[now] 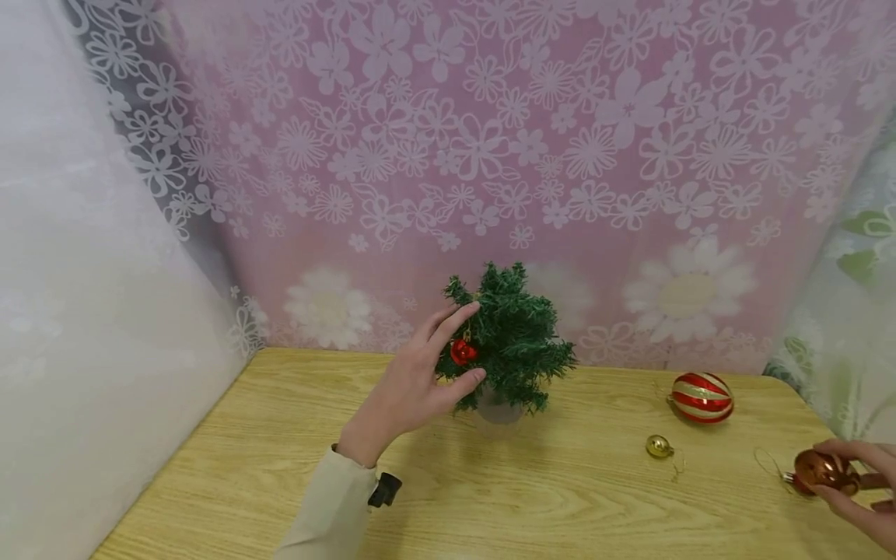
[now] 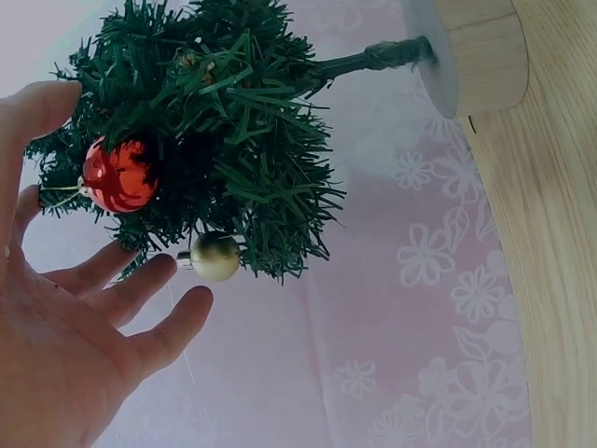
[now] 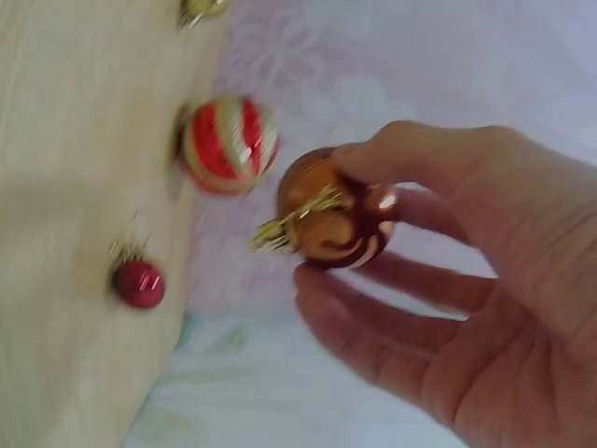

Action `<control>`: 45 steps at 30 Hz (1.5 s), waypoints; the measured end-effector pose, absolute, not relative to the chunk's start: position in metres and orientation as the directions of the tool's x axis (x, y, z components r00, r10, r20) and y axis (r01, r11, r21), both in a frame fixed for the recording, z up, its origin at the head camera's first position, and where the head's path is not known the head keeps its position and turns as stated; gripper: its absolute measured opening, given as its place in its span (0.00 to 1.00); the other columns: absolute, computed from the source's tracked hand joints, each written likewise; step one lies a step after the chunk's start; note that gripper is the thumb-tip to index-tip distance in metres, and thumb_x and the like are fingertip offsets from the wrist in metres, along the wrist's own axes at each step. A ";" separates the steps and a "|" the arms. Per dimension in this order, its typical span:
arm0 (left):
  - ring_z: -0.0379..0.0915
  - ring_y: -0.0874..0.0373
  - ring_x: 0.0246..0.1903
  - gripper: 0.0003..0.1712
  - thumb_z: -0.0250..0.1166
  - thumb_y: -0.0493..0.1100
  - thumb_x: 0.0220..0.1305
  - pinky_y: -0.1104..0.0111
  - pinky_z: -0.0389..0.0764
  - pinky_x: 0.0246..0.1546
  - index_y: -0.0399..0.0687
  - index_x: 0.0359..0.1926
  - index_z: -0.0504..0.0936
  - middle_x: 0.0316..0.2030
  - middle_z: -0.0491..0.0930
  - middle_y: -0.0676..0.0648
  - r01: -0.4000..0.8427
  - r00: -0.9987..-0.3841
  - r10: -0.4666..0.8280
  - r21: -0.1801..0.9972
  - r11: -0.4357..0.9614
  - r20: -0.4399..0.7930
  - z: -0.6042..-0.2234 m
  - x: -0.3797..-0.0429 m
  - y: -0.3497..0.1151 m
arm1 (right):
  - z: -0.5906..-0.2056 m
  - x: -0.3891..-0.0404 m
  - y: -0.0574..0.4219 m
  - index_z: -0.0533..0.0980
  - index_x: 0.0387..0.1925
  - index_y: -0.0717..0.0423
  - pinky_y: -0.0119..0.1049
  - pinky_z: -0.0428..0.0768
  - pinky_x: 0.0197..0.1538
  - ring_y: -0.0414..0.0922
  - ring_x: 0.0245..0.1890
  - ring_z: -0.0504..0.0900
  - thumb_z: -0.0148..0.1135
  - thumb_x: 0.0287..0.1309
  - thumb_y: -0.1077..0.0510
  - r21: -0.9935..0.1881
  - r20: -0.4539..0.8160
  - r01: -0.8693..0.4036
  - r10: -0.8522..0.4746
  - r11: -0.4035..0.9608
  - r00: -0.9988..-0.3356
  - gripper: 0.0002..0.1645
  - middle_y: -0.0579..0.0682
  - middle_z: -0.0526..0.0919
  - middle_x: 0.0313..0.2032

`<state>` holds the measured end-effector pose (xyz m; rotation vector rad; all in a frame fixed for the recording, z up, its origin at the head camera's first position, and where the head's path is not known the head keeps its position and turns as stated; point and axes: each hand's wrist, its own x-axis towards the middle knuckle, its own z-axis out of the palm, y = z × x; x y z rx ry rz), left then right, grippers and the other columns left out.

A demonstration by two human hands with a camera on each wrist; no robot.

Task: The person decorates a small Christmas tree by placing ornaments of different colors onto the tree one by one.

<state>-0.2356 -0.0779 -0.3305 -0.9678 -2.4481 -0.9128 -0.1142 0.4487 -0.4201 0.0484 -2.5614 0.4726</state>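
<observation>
A small artificial Christmas tree (image 1: 518,334) stands upright on a round base (image 2: 490,61) at the table's back. At its left side is my left hand (image 1: 413,377), fingers spread and loosely bent around a shiny red bauble (image 1: 463,351) among the branches. In the left wrist view a gold bauble (image 2: 216,258) hangs from the tree near those fingertips; the hand grips nothing, and whether it touches the branches is hard to tell. Far to the right, my right hand (image 1: 868,482) pinches a copper-brown bauble (image 3: 322,210) between thumb and fingers, its gold string loop dangling.
On the table (image 1: 546,498), right of the tree, lie a large red-and-gold striped bauble (image 1: 702,397) and a small gold bauble (image 1: 659,446). The right wrist view also shows a dark red bauble (image 3: 139,283). A flowered pink curtain (image 1: 448,155) hangs behind the tree.
</observation>
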 end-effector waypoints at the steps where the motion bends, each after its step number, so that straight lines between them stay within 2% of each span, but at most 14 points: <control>1: 0.71 0.46 0.68 0.47 0.66 0.58 0.70 0.49 0.81 0.55 0.83 0.79 0.47 0.76 0.59 0.51 0.701 -0.708 0.476 0.443 0.559 0.521 -0.330 -0.236 -0.077 | -0.414 -0.114 0.441 0.76 0.44 0.73 0.19 0.69 0.17 0.16 0.21 0.63 0.79 0.54 0.55 -0.340 0.498 -0.114 0.076 0.933 -0.864 0.28 0.70 0.77 0.34; 3: 0.70 0.46 0.69 0.47 0.66 0.58 0.70 0.48 0.81 0.56 0.84 0.79 0.47 0.77 0.59 0.52 0.696 -0.714 0.475 0.451 0.559 0.514 -0.330 -0.236 -0.076 | -0.405 -0.113 0.427 0.77 0.45 0.70 0.19 0.70 0.17 0.14 0.23 0.63 0.81 0.39 0.72 -0.376 0.504 -0.119 0.095 0.919 -0.858 0.28 0.72 0.76 0.37; 4: 0.69 0.46 0.70 0.47 0.66 0.58 0.70 0.47 0.80 0.57 0.84 0.79 0.47 0.77 0.58 0.52 0.694 -0.716 0.476 0.454 0.558 0.511 -0.330 -0.236 -0.075 | -0.401 -0.112 0.421 0.77 0.45 0.69 0.18 0.70 0.19 0.13 0.25 0.63 0.80 0.37 0.75 -0.397 0.525 -0.145 0.095 0.906 -0.846 0.29 0.70 0.75 0.38; 7: 0.68 0.47 0.71 0.47 0.66 0.59 0.70 0.45 0.79 0.60 0.84 0.79 0.47 0.77 0.59 0.52 0.693 -0.718 0.475 0.454 0.560 0.508 -0.330 -0.238 -0.073 | -0.395 -0.110 0.405 0.79 0.46 0.63 0.13 0.72 0.24 0.09 0.34 0.64 0.78 0.37 0.78 -0.443 0.599 -0.261 0.067 0.858 -0.798 0.30 0.45 0.77 0.46; 11: 0.67 0.47 0.71 0.46 0.65 0.58 0.71 0.45 0.77 0.62 0.82 0.80 0.47 0.77 0.59 0.51 0.701 -0.709 0.473 0.455 0.549 0.522 -0.330 -0.241 -0.070 | -0.388 -0.105 0.387 0.81 0.50 0.59 0.11 0.74 0.30 0.10 0.43 0.68 0.74 0.38 0.83 -0.489 0.644 -0.387 0.024 0.782 -0.764 0.35 0.18 0.67 0.50; 19: 0.63 0.47 0.74 0.49 0.67 0.53 0.70 0.45 0.75 0.66 0.70 0.82 0.48 0.78 0.57 0.46 0.753 -0.643 0.456 0.400 0.523 0.615 -0.334 -0.240 -0.067 | -0.384 -0.104 0.366 0.76 0.57 0.66 0.14 0.77 0.33 0.13 0.48 0.70 0.71 0.39 0.86 -0.510 0.607 -0.396 -0.006 0.764 -0.794 0.39 0.21 0.71 0.52; 22: 0.63 0.47 0.74 0.46 0.68 0.51 0.70 0.47 0.76 0.65 0.64 0.81 0.53 0.77 0.59 0.43 0.773 -0.603 0.414 0.372 0.514 0.682 -0.337 -0.238 -0.066 | -0.385 -0.105 0.362 0.76 0.59 0.62 0.14 0.77 0.34 0.14 0.48 0.70 0.70 0.43 0.84 -0.531 0.571 -0.373 -0.005 0.761 -0.821 0.39 0.22 0.70 0.53; 25: 0.68 0.48 0.70 0.37 0.67 0.48 0.70 0.50 0.77 0.64 0.55 0.76 0.64 0.72 0.66 0.41 0.813 -0.511 0.349 0.311 0.492 0.785 -0.341 -0.236 -0.063 | -0.384 -0.106 0.358 0.78 0.58 0.60 0.11 0.75 0.36 0.14 0.51 0.69 0.70 0.46 0.82 -0.543 0.562 -0.368 0.000 0.755 -0.827 0.35 0.23 0.69 0.56; 29: 0.76 0.49 0.61 0.23 0.62 0.47 0.73 0.55 0.79 0.61 0.45 0.65 0.77 0.60 0.78 0.42 0.873 -0.332 0.295 0.173 0.455 0.896 -0.347 -0.231 -0.057 | -0.381 -0.107 0.352 0.79 0.55 0.62 0.12 0.77 0.39 0.17 0.55 0.68 0.68 0.44 0.85 -0.547 0.583 -0.412 -0.021 0.729 -0.812 0.35 0.27 0.69 0.59; 32: 0.80 0.51 0.55 0.17 0.60 0.47 0.75 0.59 0.80 0.57 0.44 0.57 0.82 0.53 0.83 0.44 0.903 -0.229 0.307 0.083 0.422 0.924 -0.353 -0.225 -0.050 | -0.378 -0.108 0.346 0.79 0.54 0.62 0.15 0.79 0.38 0.18 0.54 0.71 0.69 0.41 0.86 -0.552 0.589 -0.432 -0.033 0.713 -0.808 0.37 0.30 0.71 0.58; 34: 0.81 0.53 0.52 0.15 0.59 0.46 0.75 0.62 0.80 0.54 0.45 0.54 0.83 0.50 0.84 0.46 0.913 -0.193 0.334 0.044 0.405 0.923 -0.356 -0.220 -0.046 | -0.377 -0.108 0.342 0.78 0.54 0.61 0.16 0.80 0.37 0.19 0.53 0.73 0.71 0.39 0.86 -0.554 0.592 -0.434 -0.032 0.710 -0.806 0.37 0.30 0.72 0.57; 37: 0.81 0.56 0.50 0.13 0.60 0.46 0.75 0.64 0.80 0.52 0.48 0.53 0.84 0.48 0.85 0.49 0.922 -0.181 0.388 0.018 0.388 0.904 -0.361 -0.211 -0.041 | -0.375 -0.109 0.337 0.75 0.53 0.62 0.18 0.81 0.35 0.18 0.49 0.75 0.71 0.39 0.86 -0.556 0.591 -0.436 -0.033 0.708 -0.806 0.37 0.30 0.73 0.56; 41: 0.81 0.60 0.50 0.12 0.64 0.44 0.71 0.67 0.79 0.53 0.51 0.53 0.84 0.49 0.85 0.52 0.930 -0.206 0.452 0.029 0.367 0.868 -0.366 -0.203 -0.036 | -0.371 -0.108 0.332 0.72 0.54 0.64 0.17 0.81 0.38 0.19 0.48 0.78 0.72 0.40 0.85 -0.576 0.580 -0.437 -0.030 0.691 -0.814 0.37 0.32 0.76 0.54; 45: 0.81 0.64 0.50 0.14 0.67 0.41 0.67 0.70 0.78 0.53 0.53 0.53 0.85 0.48 0.85 0.55 0.935 -0.228 0.489 0.050 0.351 0.842 -0.370 -0.197 -0.034 | -0.369 -0.107 0.327 0.74 0.54 0.62 0.16 0.79 0.39 0.21 0.48 0.78 0.73 0.42 0.82 -0.588 0.576 -0.431 -0.020 0.685 -0.817 0.36 0.32 0.77 0.52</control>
